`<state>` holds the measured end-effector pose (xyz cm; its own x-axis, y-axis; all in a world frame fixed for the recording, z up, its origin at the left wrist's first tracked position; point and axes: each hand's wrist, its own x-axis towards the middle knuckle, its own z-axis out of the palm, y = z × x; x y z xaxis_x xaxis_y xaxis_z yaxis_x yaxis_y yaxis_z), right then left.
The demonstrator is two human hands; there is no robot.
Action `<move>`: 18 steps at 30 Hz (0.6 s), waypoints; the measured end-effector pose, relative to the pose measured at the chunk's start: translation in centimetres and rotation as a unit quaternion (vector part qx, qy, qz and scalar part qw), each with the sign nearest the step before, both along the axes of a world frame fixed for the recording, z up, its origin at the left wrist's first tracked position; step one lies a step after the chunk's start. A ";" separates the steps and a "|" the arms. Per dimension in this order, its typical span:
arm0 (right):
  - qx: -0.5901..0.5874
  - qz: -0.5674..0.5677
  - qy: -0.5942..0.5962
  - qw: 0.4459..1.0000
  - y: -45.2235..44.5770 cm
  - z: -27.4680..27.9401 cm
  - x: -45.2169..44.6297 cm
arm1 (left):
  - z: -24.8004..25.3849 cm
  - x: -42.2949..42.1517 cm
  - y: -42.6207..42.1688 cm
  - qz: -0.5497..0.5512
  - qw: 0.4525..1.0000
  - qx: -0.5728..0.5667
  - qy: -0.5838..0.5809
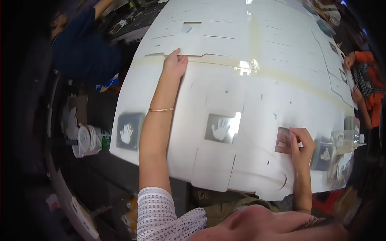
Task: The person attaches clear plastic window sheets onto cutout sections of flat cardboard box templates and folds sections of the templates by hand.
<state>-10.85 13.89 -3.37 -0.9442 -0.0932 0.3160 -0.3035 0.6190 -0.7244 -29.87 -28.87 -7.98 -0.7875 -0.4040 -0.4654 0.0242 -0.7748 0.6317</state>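
A white die-cut cardboard sheet [217,88] with slots and tabs lies across the table in front of me. My left hand [175,64] is at its far edge, fingers curled on the cardboard beside a raised tab. On the near part of the sheet is a grey square with a white handprint [220,128]. Toward the right, a small brownish square with pale lettering [283,140] lies flat on the sheet. My right hand [302,143] pinches its right edge between thumb and fingertips.
A stack of handprint squares [130,130] sits at the table's left edge. At the right are a stack of dark lettered squares [323,154] and a clear container [345,140]. A white bucket [82,141] stands left of the table. Another person's hand [350,61] rests at the right edge.
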 end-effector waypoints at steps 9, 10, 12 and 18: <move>-0.100 0.032 -0.050 0.993 2.1 -1.3 -0.3 | 5.7 -2.1 -2.3 -0.064 0.972 0.143 0.176; -0.100 0.022 -0.047 0.994 2.5 -1.2 -0.2 | 7.5 0.2 -3.0 -0.206 0.930 0.176 0.249; -0.381 0.002 -0.262 0.887 3.1 -0.9 -0.4 | 11.8 4.9 -2.0 -0.222 0.923 0.131 0.286; -0.622 0.086 -0.361 0.690 3.9 1.4 -1.2 | 15.6 17.2 -2.1 -0.257 0.910 -0.069 0.318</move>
<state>-12.07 17.77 -1.93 -0.9058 -0.3049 -0.2940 0.4231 -0.6171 -0.6635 -12.72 -30.92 7.57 -0.9811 0.0746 0.1786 0.0758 -0.7010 0.7091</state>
